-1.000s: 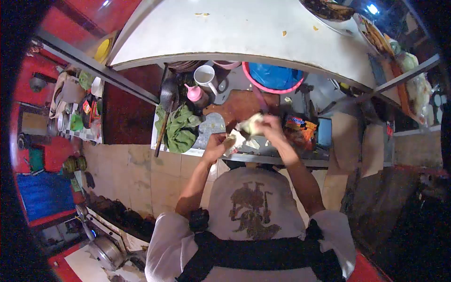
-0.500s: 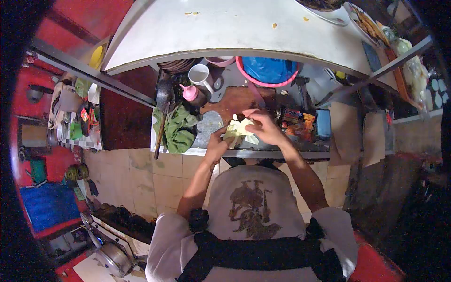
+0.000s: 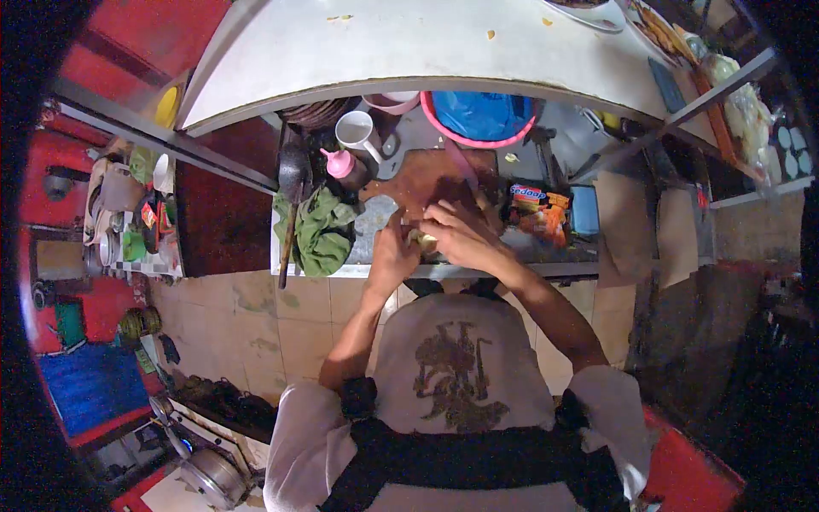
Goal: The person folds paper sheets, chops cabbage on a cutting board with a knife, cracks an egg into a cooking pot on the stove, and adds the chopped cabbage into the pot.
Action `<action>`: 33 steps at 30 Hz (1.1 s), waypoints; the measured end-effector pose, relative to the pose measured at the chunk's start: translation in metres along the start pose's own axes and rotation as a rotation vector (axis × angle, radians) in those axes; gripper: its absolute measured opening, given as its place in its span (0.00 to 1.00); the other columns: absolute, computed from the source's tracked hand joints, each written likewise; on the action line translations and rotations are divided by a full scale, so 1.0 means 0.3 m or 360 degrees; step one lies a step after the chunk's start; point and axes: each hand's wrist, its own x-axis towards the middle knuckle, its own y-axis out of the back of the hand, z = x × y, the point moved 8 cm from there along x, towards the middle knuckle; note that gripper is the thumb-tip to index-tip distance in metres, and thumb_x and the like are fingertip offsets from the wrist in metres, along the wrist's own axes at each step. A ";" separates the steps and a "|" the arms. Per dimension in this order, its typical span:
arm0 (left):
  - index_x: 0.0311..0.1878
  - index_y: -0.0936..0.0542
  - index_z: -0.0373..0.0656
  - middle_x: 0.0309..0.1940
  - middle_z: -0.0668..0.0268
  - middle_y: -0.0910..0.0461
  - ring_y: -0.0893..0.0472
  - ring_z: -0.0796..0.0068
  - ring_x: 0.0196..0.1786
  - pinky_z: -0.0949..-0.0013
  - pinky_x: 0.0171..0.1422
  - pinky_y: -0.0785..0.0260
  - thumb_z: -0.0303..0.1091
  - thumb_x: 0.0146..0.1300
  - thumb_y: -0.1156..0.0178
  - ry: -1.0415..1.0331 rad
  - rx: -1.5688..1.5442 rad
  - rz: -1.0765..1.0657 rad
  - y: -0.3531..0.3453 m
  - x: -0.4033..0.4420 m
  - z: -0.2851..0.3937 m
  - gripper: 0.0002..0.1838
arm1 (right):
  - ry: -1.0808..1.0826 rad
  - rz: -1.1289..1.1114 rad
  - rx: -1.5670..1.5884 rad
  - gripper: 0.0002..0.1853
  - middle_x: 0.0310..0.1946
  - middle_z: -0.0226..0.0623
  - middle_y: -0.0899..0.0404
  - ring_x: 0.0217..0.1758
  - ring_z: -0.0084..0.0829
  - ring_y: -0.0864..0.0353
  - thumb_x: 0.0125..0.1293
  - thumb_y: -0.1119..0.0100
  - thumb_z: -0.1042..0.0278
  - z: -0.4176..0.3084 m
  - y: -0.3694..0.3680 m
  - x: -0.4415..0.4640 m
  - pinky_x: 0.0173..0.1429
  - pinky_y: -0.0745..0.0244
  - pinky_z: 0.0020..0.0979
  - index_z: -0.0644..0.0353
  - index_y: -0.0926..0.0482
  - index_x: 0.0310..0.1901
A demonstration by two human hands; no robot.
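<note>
Both my hands are close together over the front edge of the counter, near the brown wooden cutting board (image 3: pixel 414 177). Between them is a pale yellow-green leaf (image 3: pixel 426 243), which looks like cabbage and is mostly covered by my fingers. My left hand (image 3: pixel 394 256) has its fingers closed around the leaf's left side. From the right, my right hand (image 3: pixel 461 237) curls over it, fingers bent. A pinkish flat strip (image 3: pixel 461 162), perhaps a knife, lies across the board. One small pale scrap (image 3: pixel 512 158) rests on the counter to the right of the board.
Left of the board are a green cloth (image 3: pixel 317 230), a long-handled dark ladle (image 3: pixel 293 171), a pink-topped bottle (image 3: pixel 339 164) and a white mug (image 3: pixel 357 132). Behind stands a pink-rimmed basin (image 3: pixel 478 143) with blue plastic. Noodle packets (image 3: pixel 542 213) lie right. A white shelf (image 3: pixel 409 51) overhangs the back.
My hands have drawn closer together and now cover most of the leaf, which showed spread out before. A small pale scrap now shows beside the board. The view has shifted slightly.
</note>
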 end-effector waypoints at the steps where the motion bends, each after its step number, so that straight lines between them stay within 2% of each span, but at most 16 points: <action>1: 0.57 0.37 0.24 0.33 0.47 0.19 0.18 0.52 0.35 0.61 0.37 0.27 0.19 0.44 0.46 0.0046 0.0106 -0.0035 0.000 0.004 -0.003 0.32 | -0.0015 0.0170 0.0163 0.18 0.42 0.41 0.29 0.49 0.43 0.30 0.47 0.42 0.79 0.004 0.010 -0.002 0.51 0.33 0.38 0.64 0.25 0.44; 2: 0.57 0.36 0.24 0.33 0.46 0.20 0.18 0.51 0.35 0.61 0.37 0.27 0.18 0.44 0.47 0.0089 0.0212 -0.0069 -0.001 0.012 -0.009 0.30 | -0.0029 0.0342 0.0325 0.20 0.43 0.47 0.30 0.49 0.45 0.30 0.45 0.45 0.84 0.016 0.024 -0.002 0.50 0.33 0.38 0.67 0.27 0.44; 3: 0.57 0.36 0.24 0.33 0.46 0.20 0.18 0.51 0.35 0.61 0.37 0.27 0.18 0.44 0.47 0.0092 0.0212 -0.0071 -0.001 0.019 -0.012 0.30 | 0.0083 0.0467 0.0103 0.15 0.42 0.39 0.28 0.46 0.42 0.30 0.45 0.41 0.78 -0.002 0.045 0.003 0.48 0.33 0.37 0.64 0.25 0.38; 6: 0.54 0.33 0.26 0.29 0.44 0.21 0.19 0.47 0.33 0.59 0.36 0.27 0.18 0.44 0.47 0.0003 0.0205 -0.0017 0.006 0.027 -0.015 0.28 | -0.0114 0.0207 -0.0012 0.11 0.36 0.41 0.26 0.43 0.42 0.28 0.45 0.41 0.77 0.023 0.017 0.030 0.49 0.32 0.37 0.66 0.26 0.33; 8: 0.49 0.28 0.28 0.26 0.44 0.22 0.21 0.46 0.31 0.56 0.35 0.28 0.20 0.44 0.45 -0.0188 0.0521 0.0066 -0.005 0.032 -0.016 0.23 | -0.0097 0.0261 -0.0141 0.10 0.33 0.42 0.25 0.41 0.42 0.28 0.45 0.41 0.76 -0.002 0.054 0.040 0.48 0.32 0.38 0.66 0.26 0.32; 12: 0.44 0.24 0.31 0.24 0.46 0.23 0.22 0.45 0.29 0.54 0.34 0.28 0.21 0.45 0.45 -0.0132 0.0718 0.0123 -0.001 0.052 -0.029 0.19 | -0.0293 0.0464 -0.0198 0.09 0.28 0.43 0.24 0.37 0.43 0.26 0.47 0.41 0.75 0.038 0.066 0.028 0.45 0.31 0.40 0.64 0.25 0.33; 14: 0.42 0.21 0.35 0.23 0.48 0.22 0.21 0.47 0.27 0.56 0.33 0.28 0.23 0.45 0.43 -0.0050 0.0605 0.0494 0.100 0.053 -0.051 0.16 | -0.0460 0.0275 -0.0037 0.09 0.31 0.45 0.23 0.39 0.45 0.25 0.49 0.40 0.74 0.104 0.069 -0.007 0.46 0.30 0.41 0.64 0.24 0.33; 16: 0.43 0.22 0.34 0.26 0.54 0.19 0.20 0.68 0.27 0.67 0.34 0.28 0.23 0.49 0.39 0.0209 0.0385 0.0606 0.170 0.022 -0.151 0.15 | -0.0732 0.0191 0.0396 0.12 0.36 0.47 0.21 0.45 0.46 0.24 0.51 0.38 0.74 0.172 0.070 -0.061 0.50 0.31 0.42 0.63 0.23 0.38; 18: 0.44 0.23 0.32 0.32 0.59 0.19 0.21 0.76 0.31 0.72 0.36 0.29 0.21 0.51 0.37 0.0234 -0.0323 0.0762 0.173 -0.013 -0.326 0.15 | -0.0737 -0.0033 0.0338 0.15 0.38 0.48 0.22 0.47 0.46 0.24 0.51 0.38 0.73 0.225 -0.045 -0.108 0.51 0.31 0.41 0.64 0.24 0.42; 19: 0.45 0.24 0.31 0.37 0.62 0.20 0.22 0.77 0.36 0.75 0.40 0.30 0.20 0.51 0.36 0.0467 -0.0435 0.0709 0.169 -0.035 -0.373 0.16 | -0.0739 -0.0251 0.0276 0.17 0.41 0.49 0.23 0.49 0.46 0.25 0.51 0.38 0.73 0.255 -0.134 -0.137 0.53 0.32 0.41 0.65 0.26 0.45; 22: 0.46 0.25 0.31 0.39 0.62 0.20 0.22 0.77 0.38 0.75 0.43 0.29 0.19 0.52 0.37 0.0626 -0.0897 0.0791 0.134 -0.080 -0.441 0.16 | -0.0918 -0.0647 -0.0054 0.21 0.44 0.51 0.26 0.52 0.48 0.28 0.53 0.40 0.71 0.233 -0.234 -0.166 0.55 0.33 0.43 0.68 0.29 0.49; 24: 0.47 0.26 0.31 0.40 0.61 0.21 0.22 0.76 0.39 0.74 0.44 0.29 0.19 0.53 0.38 0.0603 -0.1126 0.0880 0.127 -0.100 -0.439 0.17 | -0.0635 -0.0195 -0.0194 0.20 0.43 0.52 0.26 0.51 0.49 0.29 0.54 0.42 0.73 0.190 -0.223 -0.169 0.54 0.33 0.44 0.68 0.30 0.49; 27: 0.47 0.26 0.32 0.42 0.60 0.21 0.22 0.75 0.40 0.74 0.45 0.29 0.18 0.52 0.37 0.0738 -0.1283 0.0902 0.113 -0.136 -0.442 0.17 | -0.0838 -0.0015 -0.0387 0.20 0.44 0.53 0.27 0.52 0.50 0.30 0.54 0.44 0.76 0.189 -0.221 -0.186 0.54 0.33 0.44 0.68 0.31 0.50; 30: 0.47 0.27 0.32 0.42 0.60 0.21 0.22 0.75 0.40 0.74 0.44 0.29 0.17 0.51 0.36 0.0711 -0.1341 0.0965 0.105 -0.158 -0.472 0.19 | -0.0771 0.0016 -0.0384 0.21 0.46 0.53 0.28 0.53 0.51 0.31 0.53 0.43 0.76 0.162 -0.232 -0.213 0.55 0.34 0.45 0.69 0.31 0.50; 32: 0.47 0.27 0.33 0.42 0.61 0.21 0.22 0.75 0.39 0.74 0.44 0.29 0.17 0.50 0.35 0.0714 -0.1316 0.0981 0.105 -0.167 -0.482 0.19 | -0.0886 -0.0187 -0.0317 0.23 0.46 0.53 0.29 0.54 0.51 0.32 0.52 0.41 0.77 0.182 -0.271 -0.227 0.56 0.34 0.45 0.69 0.31 0.51; 33: 0.47 0.27 0.34 0.42 0.62 0.21 0.22 0.75 0.39 0.74 0.44 0.29 0.17 0.50 0.35 0.0744 -0.1313 0.0976 0.105 -0.171 -0.471 0.19 | -0.0934 -0.0145 -0.0169 0.23 0.49 0.58 0.31 0.56 0.54 0.33 0.52 0.47 0.78 0.169 -0.257 -0.226 0.58 0.36 0.47 0.72 0.33 0.53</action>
